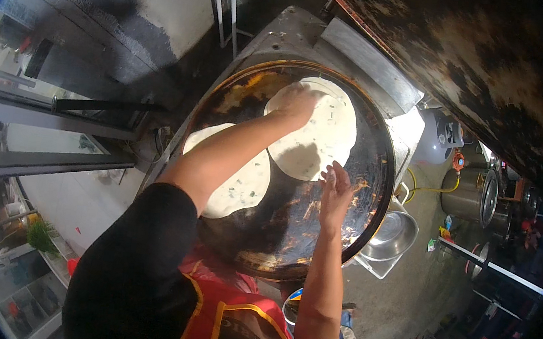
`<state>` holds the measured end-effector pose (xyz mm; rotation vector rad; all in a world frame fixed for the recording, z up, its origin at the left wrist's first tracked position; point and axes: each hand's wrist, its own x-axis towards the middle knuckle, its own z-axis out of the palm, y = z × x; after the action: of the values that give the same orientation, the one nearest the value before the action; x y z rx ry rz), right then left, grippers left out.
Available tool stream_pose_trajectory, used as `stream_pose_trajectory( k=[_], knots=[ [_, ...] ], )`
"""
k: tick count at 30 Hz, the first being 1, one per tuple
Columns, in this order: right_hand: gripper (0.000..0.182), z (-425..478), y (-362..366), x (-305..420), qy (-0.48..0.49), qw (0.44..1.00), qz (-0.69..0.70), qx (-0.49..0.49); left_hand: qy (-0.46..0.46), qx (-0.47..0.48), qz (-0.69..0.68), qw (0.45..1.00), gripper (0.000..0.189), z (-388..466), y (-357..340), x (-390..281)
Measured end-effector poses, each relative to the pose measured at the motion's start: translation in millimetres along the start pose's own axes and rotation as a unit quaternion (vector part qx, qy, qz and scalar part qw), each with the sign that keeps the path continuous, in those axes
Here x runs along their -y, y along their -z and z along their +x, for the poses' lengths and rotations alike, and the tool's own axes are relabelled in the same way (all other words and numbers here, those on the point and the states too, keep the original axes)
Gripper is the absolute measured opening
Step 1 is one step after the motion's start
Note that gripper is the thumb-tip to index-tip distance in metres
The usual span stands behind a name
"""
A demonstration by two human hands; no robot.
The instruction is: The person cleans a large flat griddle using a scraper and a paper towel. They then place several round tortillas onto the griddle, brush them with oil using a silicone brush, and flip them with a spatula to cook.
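Note:
Two thin round sheets of dough flecked with green lie on a large round dark griddle (278, 242). My left hand (298, 102) is on the upper left of the farther dough round (327, 131), blurred, its fingers hard to make out. At that round's near right edge is my right hand (338, 189), fingers slightly bent and apart; whether they touch the dough I cannot tell. The nearer dough round (242, 186) lies to the left, partly covered by my left forearm. A hand-shaped shadow falls across the farther round.
A big scorched metal lid (481, 62) rises at upper right. Beside the griddle's right rim sits a stainless steel pot (389, 234). Farther right are a large metal pot (462, 194) and a yellow hose (433, 189) with an orange regulator (458, 161). Window frames (49, 161) border the left.

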<state>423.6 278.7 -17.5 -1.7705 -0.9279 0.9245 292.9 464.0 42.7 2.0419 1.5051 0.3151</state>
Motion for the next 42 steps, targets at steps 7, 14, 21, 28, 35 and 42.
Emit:
stream_pose_trajectory(
  k=[7,14,21,28,35,42],
  knots=[
    [0.044,-14.8,-5.9,-47.3,-0.059,0.845,0.531,0.016,-0.437,0.032,0.114,0.892,0.038,-147.9,-48.9,-49.5],
    [0.041,-112.9,87.2,-16.7,-0.146,0.940,0.304,0.043,-0.446,0.063,-0.235,0.861,0.028,-249.5,-58.0,-70.1],
    [0.038,-135.7,59.5,13.3,-0.091,0.957,-0.062,0.270,-0.384,0.177,-0.284,0.860,0.019,-298.0,-3.4,-23.9],
    [0.038,-19.2,13.7,20.3,0.137,0.951,-0.247,0.128,-0.205,0.156,-0.243,0.935,0.020,-276.5,2.9,31.6],
    [0.040,145.8,-24.3,-3.3,0.127,0.931,-0.331,-0.085,-0.160,0.046,-0.239,0.957,0.022,-223.5,5.5,36.1],
    [0.037,154.3,-32.2,24.6,0.020,0.889,-0.446,-0.102,-0.099,-0.041,-0.325,0.940,0.020,-176.2,-15.6,49.2]
  ],
)
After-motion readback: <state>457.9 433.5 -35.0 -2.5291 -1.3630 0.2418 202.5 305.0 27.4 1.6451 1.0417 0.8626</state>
